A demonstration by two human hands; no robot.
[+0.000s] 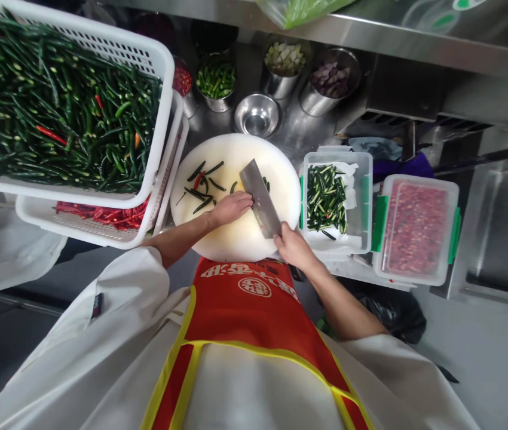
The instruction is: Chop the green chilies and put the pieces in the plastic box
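So, cleaver (pixel 262 204) in right hand (pixel 294 246).

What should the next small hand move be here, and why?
I'd probably draw the left hand slightly back from the knife before slicing. It sits right beside the blade, the right hand grips the knife, and green pepper pieces show on both sides of it on the board, so a cut there might catch a finger.

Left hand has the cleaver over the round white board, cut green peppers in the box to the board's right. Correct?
Wrong hand: the head view shows the right hand holding the cleaver over the round white board. The cut green peppers are in the box to the board's right.
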